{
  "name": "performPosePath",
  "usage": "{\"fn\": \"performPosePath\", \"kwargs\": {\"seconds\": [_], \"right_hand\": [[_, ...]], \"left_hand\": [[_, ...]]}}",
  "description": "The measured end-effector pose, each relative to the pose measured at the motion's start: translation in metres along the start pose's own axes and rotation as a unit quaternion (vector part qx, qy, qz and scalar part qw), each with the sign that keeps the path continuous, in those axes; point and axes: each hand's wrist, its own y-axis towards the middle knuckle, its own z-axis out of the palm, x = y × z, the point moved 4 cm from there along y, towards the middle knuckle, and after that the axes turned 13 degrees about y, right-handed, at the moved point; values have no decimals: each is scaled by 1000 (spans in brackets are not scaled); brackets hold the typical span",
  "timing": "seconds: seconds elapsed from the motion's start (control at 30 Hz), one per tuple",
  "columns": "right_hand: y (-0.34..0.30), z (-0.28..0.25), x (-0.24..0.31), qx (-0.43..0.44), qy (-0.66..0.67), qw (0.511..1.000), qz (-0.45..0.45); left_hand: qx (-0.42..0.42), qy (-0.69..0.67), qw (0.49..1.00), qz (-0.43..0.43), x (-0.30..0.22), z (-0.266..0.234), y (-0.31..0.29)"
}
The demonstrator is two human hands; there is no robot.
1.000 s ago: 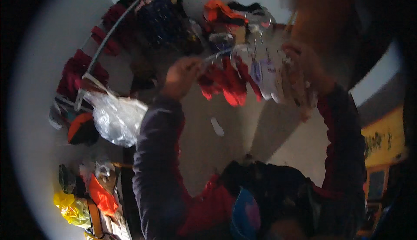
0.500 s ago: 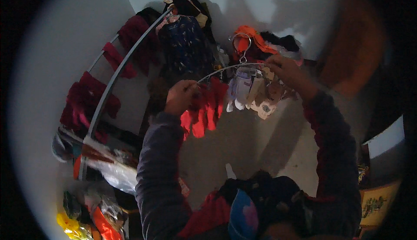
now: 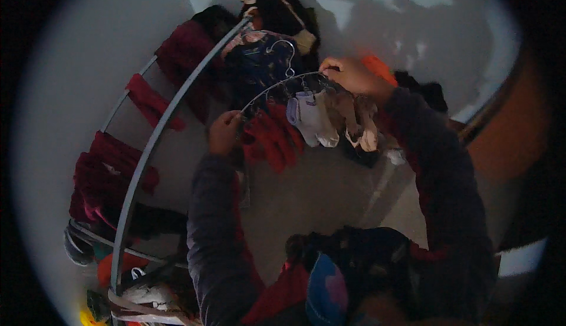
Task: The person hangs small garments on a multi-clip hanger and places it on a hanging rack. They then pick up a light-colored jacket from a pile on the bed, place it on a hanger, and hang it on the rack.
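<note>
The person's two arms reach up from the lower edge of the view and bow around toward each other, the left forearm (image 3: pixel 213 226) rising nearly upright while the right forearm (image 3: pixel 439 173) slants inward to the left, both sleeved almost to the wrist. The left hand (image 3: pixel 224 134) is raised at the end of its forearm, thumb and fingers closed together in a pinch at the tips. The right hand (image 3: pixel 357 79) sits higher in the view and well apart from the left, fingers pointing leftward, curled and likewise pinched against the thumb.
</note>
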Motion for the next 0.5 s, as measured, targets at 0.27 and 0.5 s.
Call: {"fn": "performPosePath", "kwargs": {"seconds": [0.27,0.5], "right_hand": [[81,28,-96,-9,-9,999,-53],[128,36,-124,-56,-27,997,-52]], "left_hand": [[60,-45,990,-116,102,34,104],[33,-51,995,-85,130,66,147]]}}
